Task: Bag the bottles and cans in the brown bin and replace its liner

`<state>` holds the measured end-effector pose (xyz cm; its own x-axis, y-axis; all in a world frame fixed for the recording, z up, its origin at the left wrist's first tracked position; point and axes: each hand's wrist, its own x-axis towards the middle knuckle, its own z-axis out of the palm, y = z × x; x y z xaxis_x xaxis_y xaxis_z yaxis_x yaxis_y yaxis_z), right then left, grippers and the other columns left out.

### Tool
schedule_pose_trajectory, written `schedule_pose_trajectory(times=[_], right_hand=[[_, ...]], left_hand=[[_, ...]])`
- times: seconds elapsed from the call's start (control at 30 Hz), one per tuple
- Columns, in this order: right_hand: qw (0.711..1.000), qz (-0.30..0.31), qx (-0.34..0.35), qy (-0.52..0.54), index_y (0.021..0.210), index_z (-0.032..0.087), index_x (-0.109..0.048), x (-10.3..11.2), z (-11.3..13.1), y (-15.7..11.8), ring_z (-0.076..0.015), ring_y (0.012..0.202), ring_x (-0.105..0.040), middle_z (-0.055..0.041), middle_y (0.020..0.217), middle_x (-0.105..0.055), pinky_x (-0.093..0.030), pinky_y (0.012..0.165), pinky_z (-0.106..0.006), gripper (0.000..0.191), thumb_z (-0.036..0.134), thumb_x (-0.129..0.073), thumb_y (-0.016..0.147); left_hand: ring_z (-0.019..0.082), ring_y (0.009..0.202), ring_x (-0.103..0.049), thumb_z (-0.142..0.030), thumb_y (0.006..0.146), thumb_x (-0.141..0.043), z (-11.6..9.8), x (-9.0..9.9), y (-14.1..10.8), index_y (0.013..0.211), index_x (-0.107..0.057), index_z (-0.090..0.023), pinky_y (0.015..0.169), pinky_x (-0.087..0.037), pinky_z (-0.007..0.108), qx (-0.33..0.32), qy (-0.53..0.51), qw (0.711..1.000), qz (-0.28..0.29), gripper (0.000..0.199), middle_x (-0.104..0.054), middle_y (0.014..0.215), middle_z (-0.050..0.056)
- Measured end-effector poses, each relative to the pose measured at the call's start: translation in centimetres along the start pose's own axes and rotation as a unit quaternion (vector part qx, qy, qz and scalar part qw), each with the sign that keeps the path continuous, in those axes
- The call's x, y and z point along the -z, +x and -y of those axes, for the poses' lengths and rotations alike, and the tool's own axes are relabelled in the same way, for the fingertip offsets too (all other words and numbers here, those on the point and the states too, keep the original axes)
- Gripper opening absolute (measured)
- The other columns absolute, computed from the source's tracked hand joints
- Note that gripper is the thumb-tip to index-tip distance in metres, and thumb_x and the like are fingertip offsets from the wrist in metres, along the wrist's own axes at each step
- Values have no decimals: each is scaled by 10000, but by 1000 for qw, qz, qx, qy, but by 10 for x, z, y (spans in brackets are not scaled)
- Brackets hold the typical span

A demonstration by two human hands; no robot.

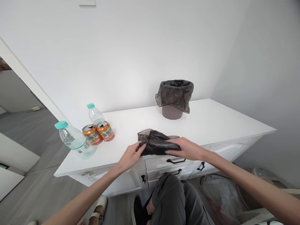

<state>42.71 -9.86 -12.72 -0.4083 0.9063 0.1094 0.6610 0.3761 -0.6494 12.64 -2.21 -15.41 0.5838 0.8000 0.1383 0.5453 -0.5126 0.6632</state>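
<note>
A roll of black garbage bags [159,147] is held level at the front edge of the white cabinet top. My left hand [130,155] grips its left end between thumb and fingers. My right hand [185,148] is closed around the right end, thumb and fingers on opposite sides. A loose, thin flap of the black plastic spreads behind the roll on the cabinet top. Farther back stands a brown trash can [172,112], lined with a dark, see-through bag [174,95] folded over its rim.
On the left of the cabinet top [126,125] stand two clear bottles with teal caps, one nearer [72,137] and one behind [95,114]. Two opened orange cans [92,134] stand beside them. Below are drawers with black handles [175,161]. A clear plastic bag [220,190] lies at lower right.
</note>
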Motion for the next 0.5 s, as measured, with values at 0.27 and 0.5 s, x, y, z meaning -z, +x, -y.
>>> schedule_pose_trajectory(times=[0.27, 0.5], right_hand=[[986, -101, -132, 31, 1217, 229, -692, -14, -57, 59, -264, 1153, -691, -77, 1260, -767, -502, 1001, -365, 294, 423, -606, 1014], [973, -86, -213, -5, 1250, 208, -655, -19, -62, 75, -236, 1152, -702, -87, 1257, -761, -523, 966, -320, 275, 333, -628, 1007]], left_hand=[[325, 1467, -511, -455, 1079, -418, -29, 5, 27, 1507, -490, -225, 1223, -401, 552, -123, 176, 962, -166, 491, -606, 1515, 146], [343, 1580, -371, -438, 1118, -344, -5, -39, 68, 1584, -483, -201, 1316, -205, 622, -205, 330, 921, -12, 542, -518, 1635, 120]])
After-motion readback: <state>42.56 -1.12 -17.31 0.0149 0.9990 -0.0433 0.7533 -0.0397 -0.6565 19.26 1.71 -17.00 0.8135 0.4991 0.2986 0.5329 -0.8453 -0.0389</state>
